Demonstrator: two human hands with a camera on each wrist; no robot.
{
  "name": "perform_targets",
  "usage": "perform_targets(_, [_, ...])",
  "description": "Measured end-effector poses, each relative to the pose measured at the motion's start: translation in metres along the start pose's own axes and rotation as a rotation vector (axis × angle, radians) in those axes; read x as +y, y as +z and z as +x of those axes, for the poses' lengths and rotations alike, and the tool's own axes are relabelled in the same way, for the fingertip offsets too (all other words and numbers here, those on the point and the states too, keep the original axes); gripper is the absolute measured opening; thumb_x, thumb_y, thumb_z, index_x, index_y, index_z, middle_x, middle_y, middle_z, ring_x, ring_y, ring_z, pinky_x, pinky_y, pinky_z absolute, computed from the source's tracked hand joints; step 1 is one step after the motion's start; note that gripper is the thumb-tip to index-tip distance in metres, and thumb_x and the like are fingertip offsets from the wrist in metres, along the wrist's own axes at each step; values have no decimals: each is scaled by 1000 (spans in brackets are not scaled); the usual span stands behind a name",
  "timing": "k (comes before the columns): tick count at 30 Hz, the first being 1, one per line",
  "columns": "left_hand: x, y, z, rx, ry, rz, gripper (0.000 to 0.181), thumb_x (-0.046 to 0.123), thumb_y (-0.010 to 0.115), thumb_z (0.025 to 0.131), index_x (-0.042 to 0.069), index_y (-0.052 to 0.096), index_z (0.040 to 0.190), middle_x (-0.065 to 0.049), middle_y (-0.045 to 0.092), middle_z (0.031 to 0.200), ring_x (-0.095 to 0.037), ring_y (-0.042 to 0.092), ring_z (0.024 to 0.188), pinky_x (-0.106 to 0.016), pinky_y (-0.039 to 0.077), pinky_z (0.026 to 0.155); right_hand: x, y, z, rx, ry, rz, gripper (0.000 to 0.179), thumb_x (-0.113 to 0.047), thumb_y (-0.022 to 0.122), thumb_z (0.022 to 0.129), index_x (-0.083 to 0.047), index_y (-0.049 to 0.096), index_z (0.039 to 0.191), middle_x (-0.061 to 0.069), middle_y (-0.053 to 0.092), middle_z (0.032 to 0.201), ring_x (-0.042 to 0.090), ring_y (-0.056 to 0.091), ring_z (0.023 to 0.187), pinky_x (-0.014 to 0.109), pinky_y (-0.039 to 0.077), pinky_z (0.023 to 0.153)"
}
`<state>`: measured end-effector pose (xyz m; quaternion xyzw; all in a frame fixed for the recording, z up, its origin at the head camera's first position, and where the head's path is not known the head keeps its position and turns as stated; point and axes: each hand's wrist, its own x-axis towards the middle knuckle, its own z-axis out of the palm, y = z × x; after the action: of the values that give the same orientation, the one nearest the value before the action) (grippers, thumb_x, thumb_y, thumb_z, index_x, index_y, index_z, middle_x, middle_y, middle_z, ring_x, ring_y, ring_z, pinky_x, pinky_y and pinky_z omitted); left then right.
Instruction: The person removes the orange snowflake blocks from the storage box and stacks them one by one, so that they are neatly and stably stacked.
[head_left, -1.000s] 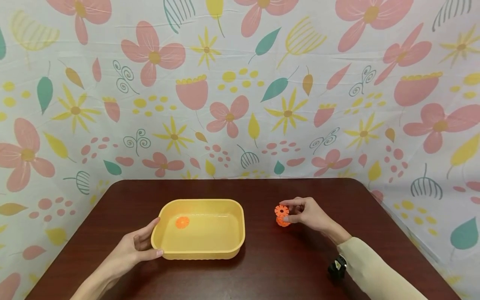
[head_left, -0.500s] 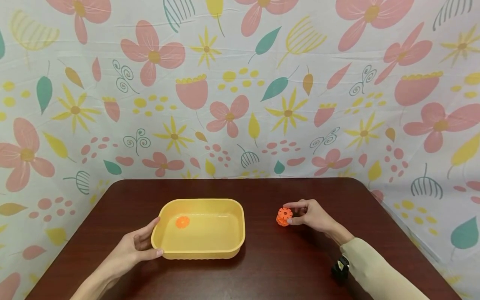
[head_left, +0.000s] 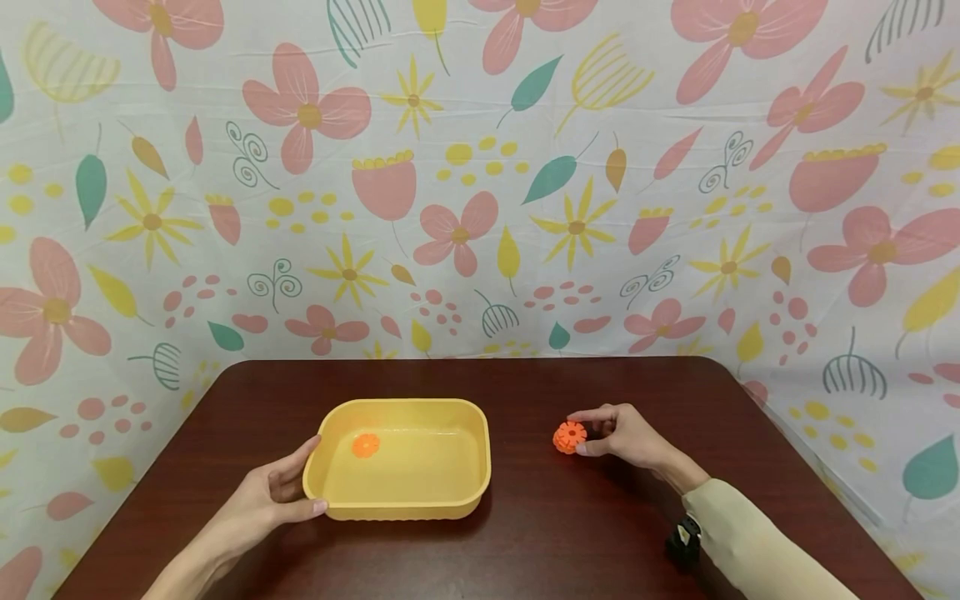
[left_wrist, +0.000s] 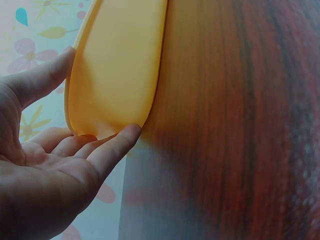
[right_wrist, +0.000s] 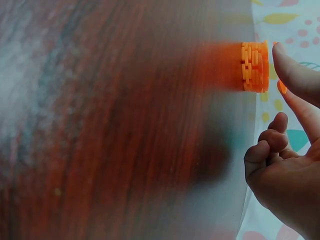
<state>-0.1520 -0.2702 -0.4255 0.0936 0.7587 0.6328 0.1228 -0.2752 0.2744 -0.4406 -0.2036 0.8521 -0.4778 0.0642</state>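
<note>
My left hand [head_left: 258,500] grips the left end of a yellow plastic basin [head_left: 405,510], thumb at the near corner and fingers along its side. In the left wrist view the basin [left_wrist: 117,65] rests against the thumb and fingertips. Inside it, toward the left, lies one orange flower-shaped disc [head_left: 365,446]. With thumb and index finger, my right hand [head_left: 633,437] pinches another orange flower disc [head_left: 566,434] by its edge. Just beneath it is a short stack of orange discs [right_wrist: 254,67] on the table. A narrow gap separates stack and held disc in the right wrist view; the thumb mostly hides that disc.
The dark reddish-brown table [head_left: 517,550] has a glossy top and rounded far corners. Behind it hangs a white cloth [head_left: 480,167] printed with flowers and leaves. A black watch-like device [head_left: 682,543] sits at the right wrist below a pale sleeve [head_left: 750,533].
My right hand has moved down and slightly right, lowering the pinched disc until it overlaps the stack in the head view. The left hand and basin have stayed put.
</note>
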Motion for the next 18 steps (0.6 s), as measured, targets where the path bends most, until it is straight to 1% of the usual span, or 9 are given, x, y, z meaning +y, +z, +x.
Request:
perform_targets(7, [0, 0, 0, -4, 1, -1, 98, 10, 81, 94, 2, 17, 168, -23, 20, 169, -44, 43, 144, -26, 51, 96, 1, 1, 0, -3, 16, -45, 49, -8, 89, 85, 2, 73, 130, 13, 51, 87, 23, 43, 74, 28, 34, 61])
perform_targets(11, [0, 0, 1, -8, 1, -9, 98, 9, 80, 94, 2, 16, 168, -23, 19, 170, -44, 41, 145, -25, 50, 96, 0, 1, 0, -4, 14, -43, 49, -8, 89, 85, 3, 73, 130, 14, 51, 87, 23, 42, 74, 28, 34, 61])
perform_targets(18, [-2, -1, 0, -1, -2, -2, 98, 9, 81, 94, 3, 18, 168, -23, 21, 169, -45, 44, 143, -27, 52, 95, 2, 2, -1, -13, -1, -37, 50, -7, 88, 85, 4, 72, 131, 15, 52, 88, 23, 42, 74, 28, 34, 61])
